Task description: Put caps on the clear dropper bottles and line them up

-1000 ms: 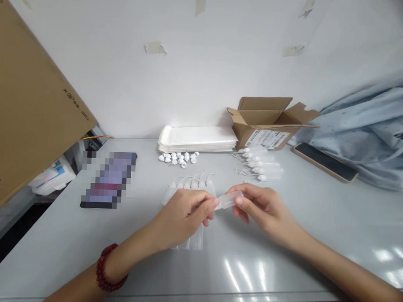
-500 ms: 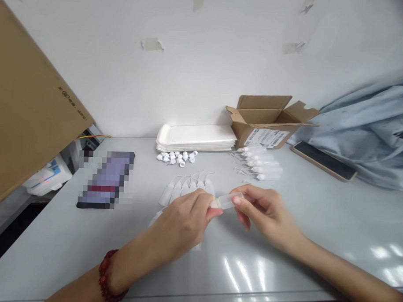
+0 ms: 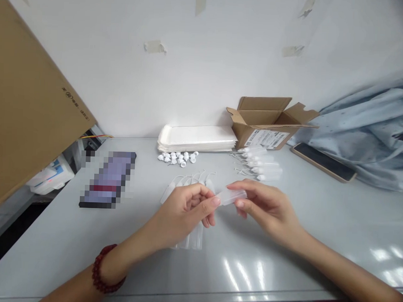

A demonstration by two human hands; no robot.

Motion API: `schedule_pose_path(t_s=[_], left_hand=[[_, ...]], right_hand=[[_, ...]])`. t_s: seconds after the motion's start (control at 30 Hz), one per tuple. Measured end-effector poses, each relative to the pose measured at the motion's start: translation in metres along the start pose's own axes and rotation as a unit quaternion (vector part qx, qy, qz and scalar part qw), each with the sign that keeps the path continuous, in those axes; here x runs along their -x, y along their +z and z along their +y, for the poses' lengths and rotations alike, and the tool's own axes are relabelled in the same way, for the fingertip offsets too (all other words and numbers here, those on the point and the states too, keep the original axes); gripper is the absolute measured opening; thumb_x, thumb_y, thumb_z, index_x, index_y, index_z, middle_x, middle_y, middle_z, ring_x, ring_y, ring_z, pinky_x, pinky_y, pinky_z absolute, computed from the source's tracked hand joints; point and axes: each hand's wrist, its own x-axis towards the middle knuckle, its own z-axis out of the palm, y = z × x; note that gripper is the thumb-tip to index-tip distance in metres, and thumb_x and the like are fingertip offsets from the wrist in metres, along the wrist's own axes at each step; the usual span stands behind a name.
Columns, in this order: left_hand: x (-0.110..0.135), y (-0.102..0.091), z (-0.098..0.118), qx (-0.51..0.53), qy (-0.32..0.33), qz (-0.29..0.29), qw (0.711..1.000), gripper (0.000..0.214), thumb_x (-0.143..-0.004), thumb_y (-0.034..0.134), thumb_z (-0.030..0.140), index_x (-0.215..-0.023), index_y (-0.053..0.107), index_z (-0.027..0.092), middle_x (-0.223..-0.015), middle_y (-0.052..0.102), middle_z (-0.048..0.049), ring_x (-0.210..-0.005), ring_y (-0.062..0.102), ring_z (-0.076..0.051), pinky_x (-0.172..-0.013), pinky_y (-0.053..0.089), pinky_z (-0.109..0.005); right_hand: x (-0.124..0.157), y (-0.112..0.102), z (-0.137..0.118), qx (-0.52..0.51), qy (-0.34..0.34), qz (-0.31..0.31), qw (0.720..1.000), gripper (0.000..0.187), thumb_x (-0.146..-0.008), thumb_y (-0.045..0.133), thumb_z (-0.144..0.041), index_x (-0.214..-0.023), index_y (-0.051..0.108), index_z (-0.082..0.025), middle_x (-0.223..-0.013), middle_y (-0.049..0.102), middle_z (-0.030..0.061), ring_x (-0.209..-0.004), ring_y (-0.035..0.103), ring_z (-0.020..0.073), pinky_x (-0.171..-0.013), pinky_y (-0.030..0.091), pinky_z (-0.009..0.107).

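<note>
Both hands hold one small translucent plastic bottle (image 3: 231, 196) just above the grey table (image 3: 284, 242). My right hand (image 3: 268, 208) pinches its body between thumb and fingers. My left hand (image 3: 186, 212) is closed on the bottle's left end, fingertips at its neck. Under and behind my left hand lies a row of similar translucent bottles (image 3: 187, 185) with thin tethered caps. A second group of bottles (image 3: 262, 164) lies farther back to the right. Small white caps (image 3: 178, 158) are scattered in front of a stack of white trays (image 3: 197, 138).
An open cardboard box (image 3: 268, 122) stands at the back right, with a phone (image 3: 323, 161) and light blue cloth (image 3: 370, 130) beside it. A blurred dark flat object (image 3: 108, 179) lies at left. A big cardboard sheet (image 3: 28, 101) leans at far left.
The bottle and both hands have risen slightly and the left fingers have shifted their grip on its end. Nothing else has moved.
</note>
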Motion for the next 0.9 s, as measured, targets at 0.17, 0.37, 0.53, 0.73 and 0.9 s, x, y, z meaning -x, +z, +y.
schedule_pose_path(t_s=[0.17, 0.37, 0.53, 0.73, 0.9], left_hand=[[0.001, -0.001, 0.003, 0.037, -0.013, -0.046, 0.998, 0.034, -0.092, 0.05, 0.039, -0.071, 0.061, 0.014, -0.061, 0.062, 0.0004, -0.054, 0.058, -0.01, -0.058, 0.048, -0.023], [0.004, 0.007, -0.002, -0.101, 0.05, 0.005, 0.994, 0.034, -0.094, 0.047, 0.031, -0.066, 0.059, 0.016, -0.059, 0.06, 0.0013, -0.056, 0.053, -0.01, -0.055, 0.043, -0.022], [0.005, 0.014, -0.012, -0.298, 0.228, 0.113, 0.92, 0.015, -0.092, 0.05, 0.018, -0.081, 0.061, 0.014, -0.061, 0.052, 0.0026, -0.056, 0.046, -0.009, -0.054, 0.036, -0.023], [0.003, 0.011, -0.025, -0.387, 0.315, 0.125, 0.858, 0.012, -0.093, 0.045, 0.014, -0.093, 0.057, 0.013, -0.066, 0.049, 0.0008, -0.056, 0.04, -0.011, -0.051, 0.034, -0.025], [0.0, 0.01, -0.025, -0.382, 0.279, 0.121, 0.873, 0.01, -0.092, 0.048, 0.019, -0.092, 0.057, 0.015, -0.068, 0.054, -0.0001, -0.059, 0.047, -0.012, -0.055, 0.038, -0.025]], right_hand=[[0.001, -0.001, -0.002, 0.002, -0.001, -0.002, 1.0, 0.016, -0.088, 0.059, -0.024, -0.102, 0.066, -0.021, -0.062, 0.056, -0.0039, -0.051, 0.054, 0.0083, -0.051, 0.046, 0.02], [0.001, -0.001, -0.004, 0.023, -0.004, -0.008, 1.0, 0.015, -0.089, 0.057, -0.027, -0.094, 0.065, -0.017, -0.056, 0.051, -0.0047, -0.047, 0.05, 0.0081, -0.045, 0.039, 0.02], [0.002, 0.0, -0.004, 0.031, 0.029, -0.002, 0.999, 0.022, -0.091, 0.053, -0.033, -0.09, 0.065, -0.015, -0.051, 0.048, -0.0049, -0.046, 0.048, 0.0092, -0.045, 0.037, 0.021], [0.002, 0.001, -0.005, 0.02, 0.077, -0.004, 0.997, 0.027, -0.09, 0.052, -0.039, -0.089, 0.065, -0.015, -0.049, 0.046, -0.0048, -0.045, 0.046, 0.0105, -0.045, 0.035, 0.023], [-0.001, 0.002, -0.005, -0.001, 0.123, -0.013, 0.992, 0.032, -0.09, 0.052, -0.046, -0.088, 0.065, -0.016, -0.049, 0.046, -0.0043, -0.047, 0.045, 0.0111, -0.048, 0.035, 0.024]])
